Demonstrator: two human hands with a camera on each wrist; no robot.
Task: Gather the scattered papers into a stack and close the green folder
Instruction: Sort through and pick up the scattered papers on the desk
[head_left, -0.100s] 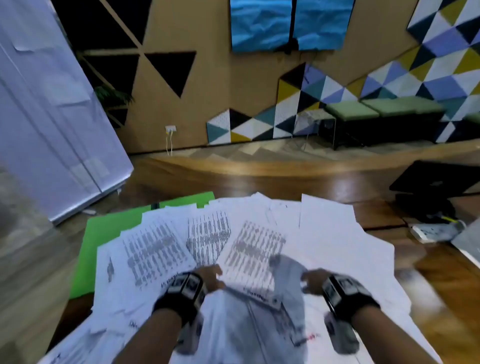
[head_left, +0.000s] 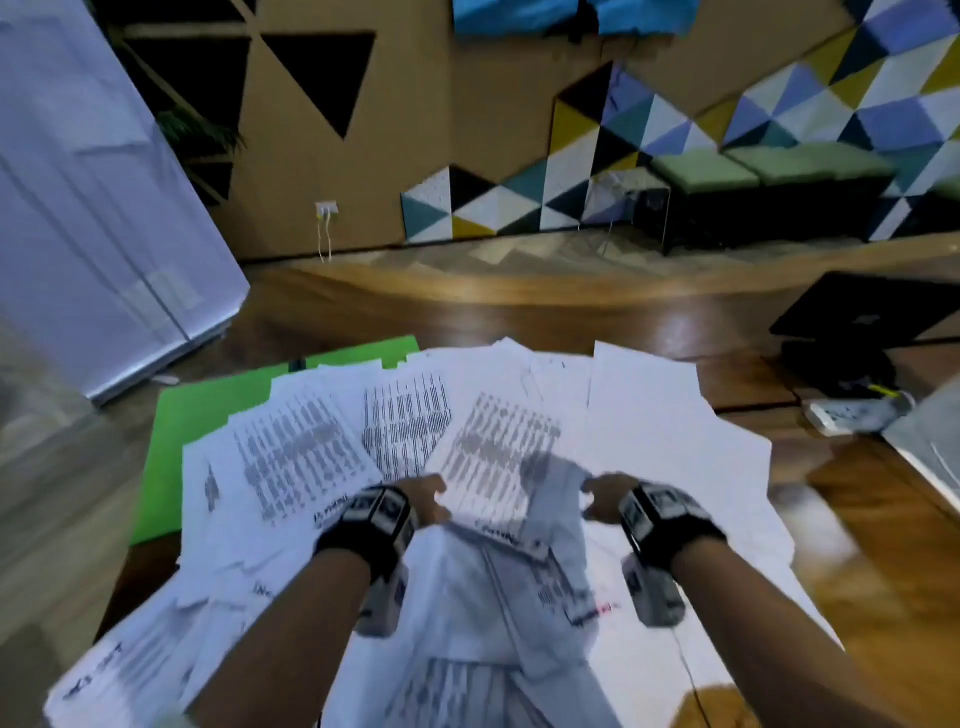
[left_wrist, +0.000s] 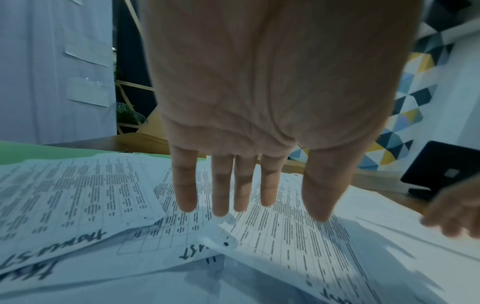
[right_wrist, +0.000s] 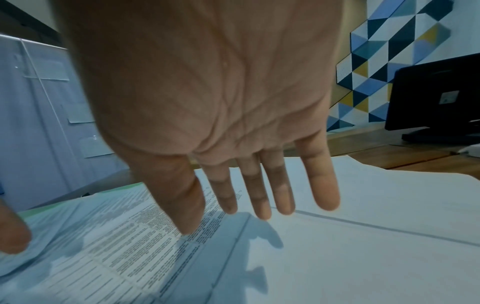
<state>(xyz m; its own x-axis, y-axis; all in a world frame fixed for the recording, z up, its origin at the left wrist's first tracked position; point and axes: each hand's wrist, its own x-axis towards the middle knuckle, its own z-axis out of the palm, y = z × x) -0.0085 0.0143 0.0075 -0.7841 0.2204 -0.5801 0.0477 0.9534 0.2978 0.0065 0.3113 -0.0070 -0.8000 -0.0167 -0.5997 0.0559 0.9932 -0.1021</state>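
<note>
At the far left, the green folder (head_left: 208, 431) lies open and flat on the wooden table (head_left: 883, 519), only its left leaf and back corner showing; the rest is buried under the printed papers (head_left: 405, 431), which fan out across it and spill well past it toward the right and toward the person. As a container it therefore holds little in order: sheets overlap at many angles, some lie partly on the folder and some straight on the table, so it cannot likely be closed until they are squared inside its outline. The left hand (head_left: 423, 499) sits over the middle of the fan with its fingers (left_wrist: 221, 185) straight and spread, palm down, gripping nothing; whether the tips touch the sheet beneath is hard to tell. It seems placed to rake the left-hand sheets inward. Between the hands a few sheets buckle up into a ridge, probably from pages being crowded together. The right hand (head_left: 602, 499) mirrors the other, flat and unclenched, fingers (right_wrist: 262, 195) extended above a mostly blank sheet, its thumb tip near a printed one. The two hands are apart, flanking the ridge. Farther right, clear of the papers, stand a black monitor (head_left: 872, 312) and a white power strip (head_left: 852, 410).
</note>
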